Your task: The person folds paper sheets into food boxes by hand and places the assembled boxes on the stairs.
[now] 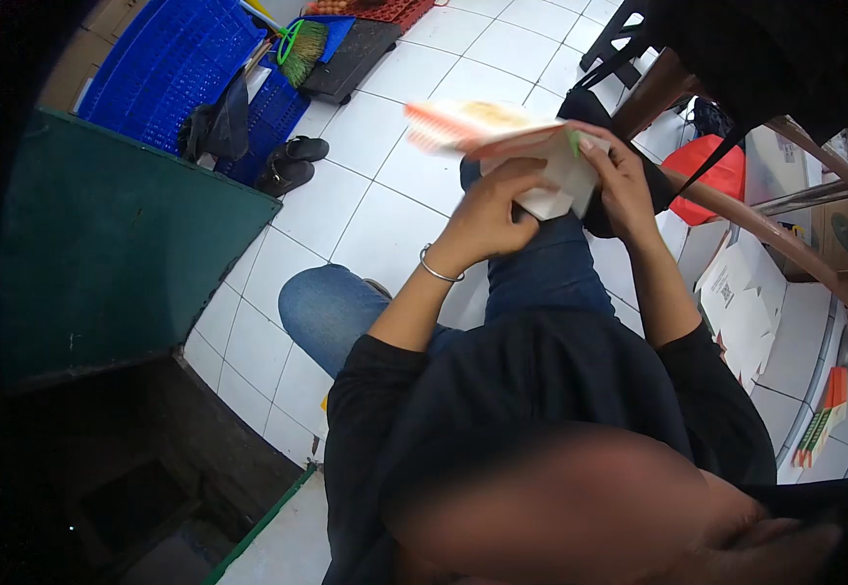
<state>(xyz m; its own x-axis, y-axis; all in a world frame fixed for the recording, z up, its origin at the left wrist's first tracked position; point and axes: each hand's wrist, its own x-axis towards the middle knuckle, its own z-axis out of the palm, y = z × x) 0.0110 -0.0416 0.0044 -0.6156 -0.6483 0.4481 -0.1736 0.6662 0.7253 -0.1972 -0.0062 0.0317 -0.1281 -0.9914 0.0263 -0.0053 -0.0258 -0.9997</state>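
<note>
A paperboard box (531, 146), printed red and orange outside and white inside, is held over my knees with its flaps partly folded. Its far left end is smeared by motion. My left hand (497, 210), below a metal bangle, has its fingers curled against the white flap. On the other side, my right hand (624, 180) pinches the box's right edge between thumb and fingers. A small green patch shows close to the right thumb. Some of the fingertips are hidden by the board.
Flattened white cartons (739, 297) lean at the right beside a wooden chair (765, 219). A red bag (705, 180) lies behind it. Blue crates (165, 73), a broom (304, 54) and black shoes (292, 164) are at upper left. A green panel (131, 253) edges a dark opening (131, 478).
</note>
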